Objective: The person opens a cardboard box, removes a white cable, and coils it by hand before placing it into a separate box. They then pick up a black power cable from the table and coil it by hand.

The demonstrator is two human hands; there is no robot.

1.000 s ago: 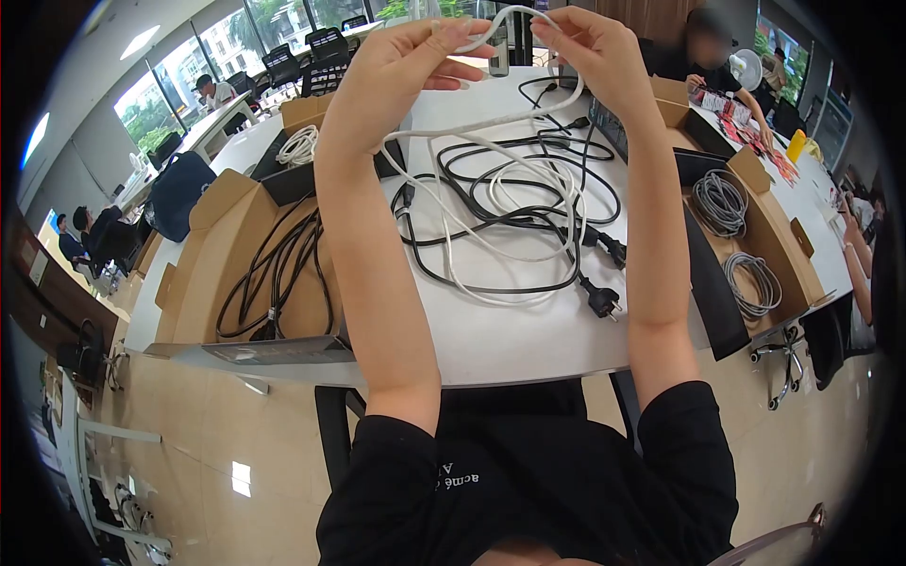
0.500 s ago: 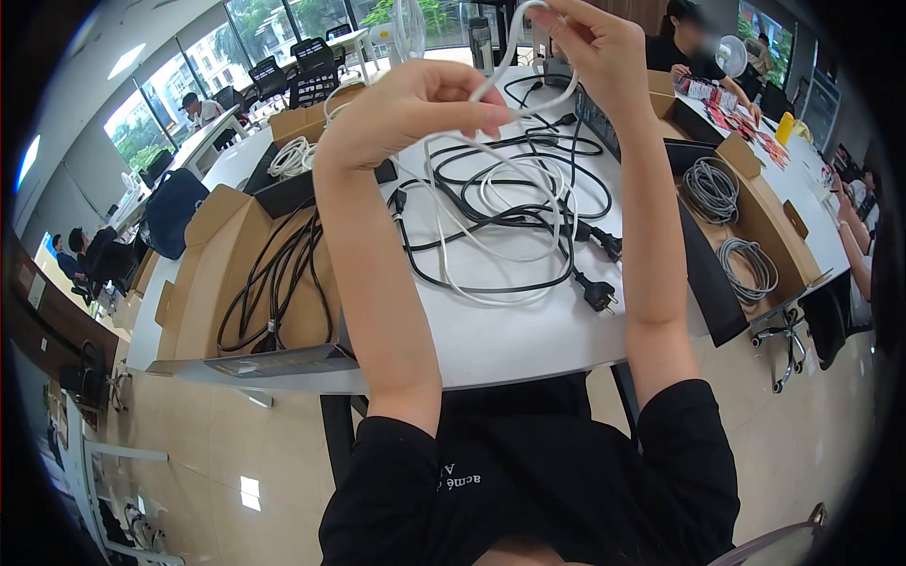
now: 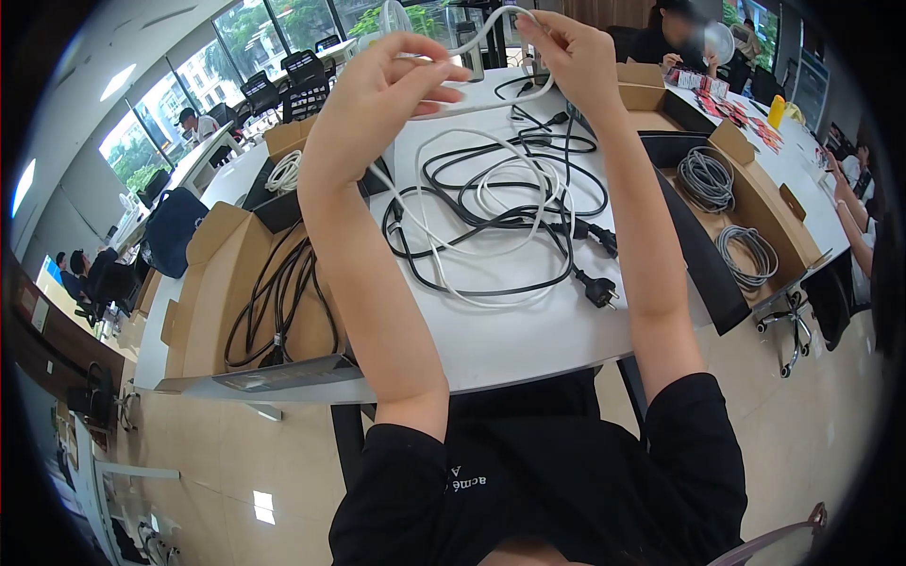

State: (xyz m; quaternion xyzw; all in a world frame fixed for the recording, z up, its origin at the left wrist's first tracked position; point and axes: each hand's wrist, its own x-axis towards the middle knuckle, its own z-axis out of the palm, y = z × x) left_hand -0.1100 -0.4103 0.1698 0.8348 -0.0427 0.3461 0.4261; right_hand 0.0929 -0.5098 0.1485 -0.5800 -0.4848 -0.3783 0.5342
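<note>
A white cable (image 3: 493, 21) arches between my raised hands above the far side of the table. My right hand (image 3: 578, 64) pinches it between thumb and fingertips. My left hand (image 3: 401, 80) is closed around the cable at the other end of the arch, its fingers loosely bent. From there the cable drops in wide loops onto the table. Beneath the loops lies a tangle of black power cords (image 3: 444, 279), with a black plug (image 3: 596, 291) towards the right. Parts of the cable are hidden behind my left hand and wrist.
An open cardboard box (image 3: 212, 325) with a black cord stands at left. White coiled cable (image 3: 284, 172) sits behind it. At right, another box (image 3: 791, 226) holds grey coils (image 3: 706, 181). A co-worker (image 3: 675, 42) sits across at upper right near red packets (image 3: 746, 121).
My left hand has shifted left and up, away from the hanging loops. My right hand still pinches the white cable and sits slightly lower. The whole view has tilted a little.
</note>
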